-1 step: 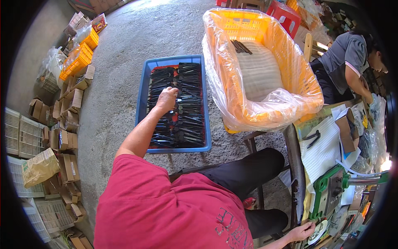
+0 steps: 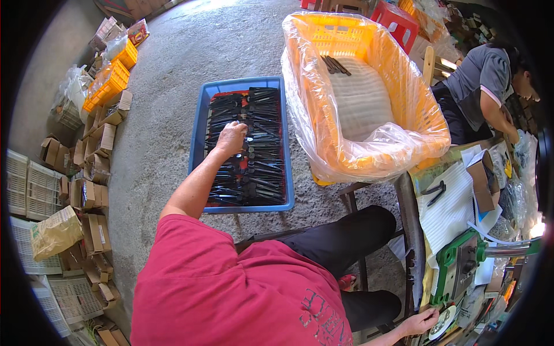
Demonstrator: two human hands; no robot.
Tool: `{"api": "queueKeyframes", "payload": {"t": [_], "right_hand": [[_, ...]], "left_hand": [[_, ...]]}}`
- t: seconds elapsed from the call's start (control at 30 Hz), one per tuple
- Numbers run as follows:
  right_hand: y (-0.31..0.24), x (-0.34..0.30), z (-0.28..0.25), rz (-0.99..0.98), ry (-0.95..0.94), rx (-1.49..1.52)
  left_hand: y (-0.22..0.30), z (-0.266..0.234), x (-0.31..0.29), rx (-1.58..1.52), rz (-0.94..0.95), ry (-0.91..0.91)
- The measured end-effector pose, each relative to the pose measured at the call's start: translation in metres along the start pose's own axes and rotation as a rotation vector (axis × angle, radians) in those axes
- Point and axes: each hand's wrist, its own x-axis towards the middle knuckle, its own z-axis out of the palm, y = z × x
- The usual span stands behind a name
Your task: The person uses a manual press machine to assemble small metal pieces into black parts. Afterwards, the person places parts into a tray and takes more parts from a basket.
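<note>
Our right hand (image 2: 420,323) rests with fingers loosely spread on a round disc (image 2: 443,322) at the cluttered workbench, while our left hand (image 2: 232,138), fingers curled down, touches black handled tools (image 2: 254,155) in the blue plastic tray (image 2: 199,124), a plastic-lined orange crate (image 2: 421,109) standing beyond to the right.

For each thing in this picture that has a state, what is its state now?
left hand: reaching into the tray, fingers on the black tools.
right hand: resting at the workbench edge, grip unclear.
blue tray: on the floor, filled with black tools.
orange crate: lined with clear plastic, nearly empty, few dark pieces inside.
cardboard boxes: piled along the wall, some open.
</note>
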Motion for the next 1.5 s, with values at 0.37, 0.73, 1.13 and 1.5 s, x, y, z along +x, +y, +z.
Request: {"api": "queueKeyframes", "payload": {"t": [0.37, 0.73, 1.13, 1.5], "right_hand": [[-0.004, -0.001, 0.000, -0.009, -0.001, 0.033], [-0.002, 0.000, 0.001, 0.005, 0.004, 0.019], [-0.007, 0.000, -0.002, -0.014, -0.013, -0.031], [0.002, -0.002, 0.003, 0.004, 0.004, 0.012]], "left_hand": [[0.014, -0.015, -0.012, 0.396, -0.032, -0.230], [0.008, 0.010, -0.002, 0.342, 0.027, -0.082], [0.016, 0.015, 0.020, 0.239, 0.244, -0.034], [0.034, -0.001, 0.029, 0.342, 0.150, -0.404]]}}
